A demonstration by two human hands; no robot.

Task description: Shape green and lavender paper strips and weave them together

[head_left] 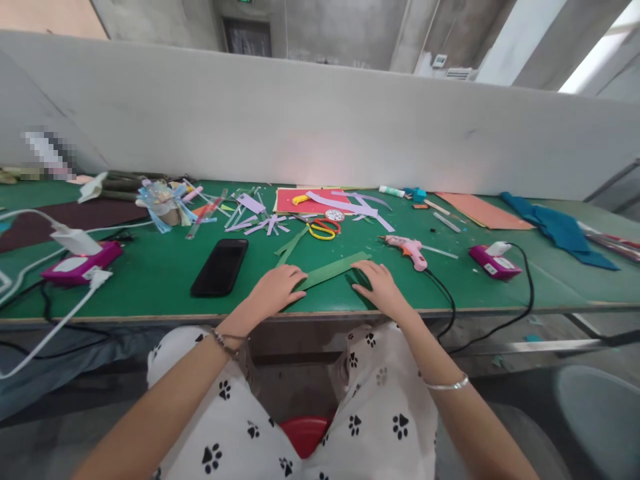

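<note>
Between my two hands a green paper strip (333,271) stretches slantwise near the table's front edge, its right end farther from me. My left hand (277,291) has the strip's left end between its thumb and fingers. Against the strip's right part rest the fingertips of my right hand (381,288), the thumb spread apart from them. Just beyond lies another thin green strip (292,245), folded or crossed at one end. Scissors with yellow and red handles (323,231) lie behind the strips. A pink hot glue gun (407,248) lies to the right of my right hand.
A black phone (220,268) lies left of my left hand. Purple power sockets (83,262) with cables stand left, and another socket (495,261) right. Lilac paper scraps (273,224), red paper (287,202), a glue stick (391,191) and orange paper (487,210) lie toward the white partition (320,127).
</note>
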